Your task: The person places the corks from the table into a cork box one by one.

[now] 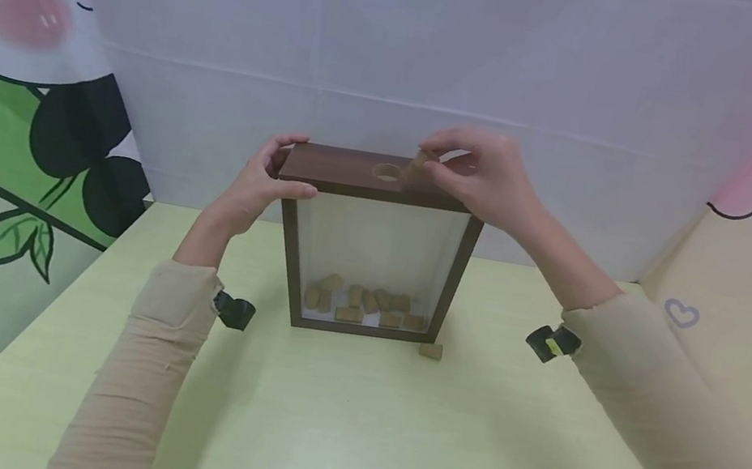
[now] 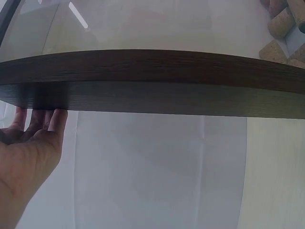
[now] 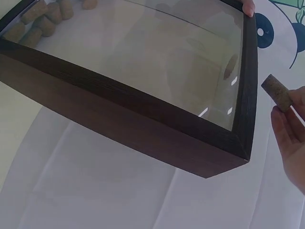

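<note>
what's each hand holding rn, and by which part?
Right hand pinches a cork by its upper end, beside the top hole. Left hand grips the box frame at its top left corner.

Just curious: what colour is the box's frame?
Dark brown wood grain frame, clearest in the right wrist view.
</note>
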